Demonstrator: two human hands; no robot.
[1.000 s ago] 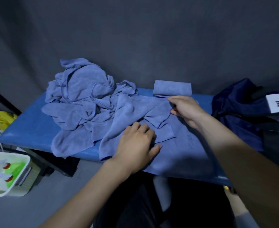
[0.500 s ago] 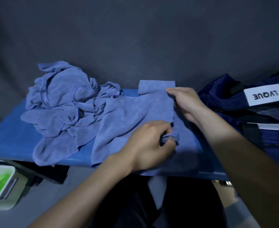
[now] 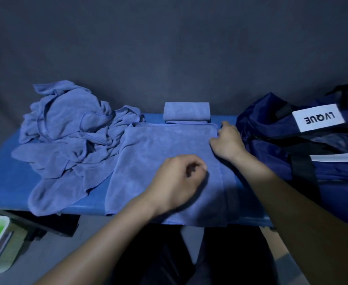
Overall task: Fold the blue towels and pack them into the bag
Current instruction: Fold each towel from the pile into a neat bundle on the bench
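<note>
under the left hand (image 3: 179, 179), whose curled fingers pinch its near right edge, the towel (image 3: 160, 153) now lies spread flat instead of bunched. the right hand (image 3: 227, 140) grips its far corner, so folding can start; beyond sits a folded towel (image 3: 186, 112), the bag (image 3: 296, 145) just right.

You have one blue towel (image 3: 160, 153) spread flat on the blue table (image 3: 0, 173), its near edge hanging over the table's front edge. To its left sits a crumpled pile of blue towels (image 3: 66, 136), unfolded and tangled, one end also drooping over the front. Behind the flat towel, against the dark backdrop, a folded towel (image 3: 186, 112) lies as a neat small rectangle. At the right, the navy bag (image 3: 292, 153) rests on the table, touching the flat towel's right side, a white label on top.
</note>
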